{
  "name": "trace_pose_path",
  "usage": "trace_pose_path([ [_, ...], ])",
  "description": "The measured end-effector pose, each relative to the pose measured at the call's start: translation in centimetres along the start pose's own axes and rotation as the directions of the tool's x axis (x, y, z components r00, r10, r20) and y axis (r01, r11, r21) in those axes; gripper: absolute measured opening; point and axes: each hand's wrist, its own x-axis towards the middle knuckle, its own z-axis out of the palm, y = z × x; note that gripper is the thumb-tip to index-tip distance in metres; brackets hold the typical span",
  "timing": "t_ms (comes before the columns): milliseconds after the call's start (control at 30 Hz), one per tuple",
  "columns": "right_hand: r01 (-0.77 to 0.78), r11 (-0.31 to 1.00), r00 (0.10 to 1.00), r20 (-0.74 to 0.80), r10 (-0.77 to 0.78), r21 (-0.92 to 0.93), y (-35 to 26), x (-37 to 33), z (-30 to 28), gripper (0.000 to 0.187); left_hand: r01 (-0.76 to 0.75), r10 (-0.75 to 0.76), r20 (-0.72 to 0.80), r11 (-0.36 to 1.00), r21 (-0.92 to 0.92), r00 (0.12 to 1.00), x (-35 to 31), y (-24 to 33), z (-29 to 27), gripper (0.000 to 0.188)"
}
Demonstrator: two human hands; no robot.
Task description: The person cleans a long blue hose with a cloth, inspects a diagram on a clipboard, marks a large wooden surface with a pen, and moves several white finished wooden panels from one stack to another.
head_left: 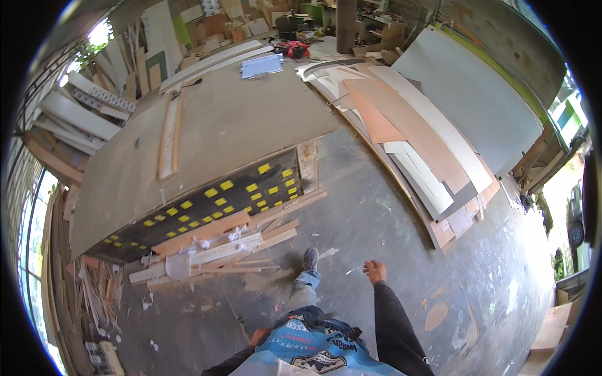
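My right hand [375, 271] hangs over the grey floor in front of me, at the end of a dark sleeve. Its fingers are loosely bent and a little apart, with nothing visible in them. Close to my left hip is my left hand [258, 336], its fingers mostly hidden against my blue printed shirt. Neither hand touches any of the boards around me. One shoe [311, 258] shows ahead of my body, below a leg in light jeans.
A big brown-topped workbench [238, 119] with yellow squares on its side stands ahead left. Wooden strips [213, 255] lie along its foot. Sheet offcuts [401, 119] are stacked ahead right, beside a large leaning grey panel [467, 94]. A pale blue sheet [262, 66] rests on the bench's far end.
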Motion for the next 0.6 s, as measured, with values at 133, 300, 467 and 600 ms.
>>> trace_pose_path([
  [133,0.025,0.968,0.991,0.137,0.01,-0.251,-1.7,7.9,1.0,0.028,-0.068,0.09,0.112,0.98,-0.186,0.99,16.3,5.3,-7.8,0.032],
  [300,-0.364,0.931,0.93,-0.052,0.364,0.02,2.3,13.1,-3.8,0.026,-0.066,0.107,0.097,0.932,-0.356,0.99,30.8,10.9,-17.8,0.029],
  [467,-0.56,0.756,0.705,-0.283,0.65,0.339,4.5,13.5,-9.7,0.023,0.192,-0.018,0.326,0.839,-0.509,0.945,42.3,18.6,-27.9,0.017],
  [600,-0.715,0.631,0.544,-0.328,0.773,0.301,4.8,13.4,-11.6,0.022,0.096,-0.023,0.157,0.874,-0.476,0.987,54.4,25.5,-32.7,0.008],
])
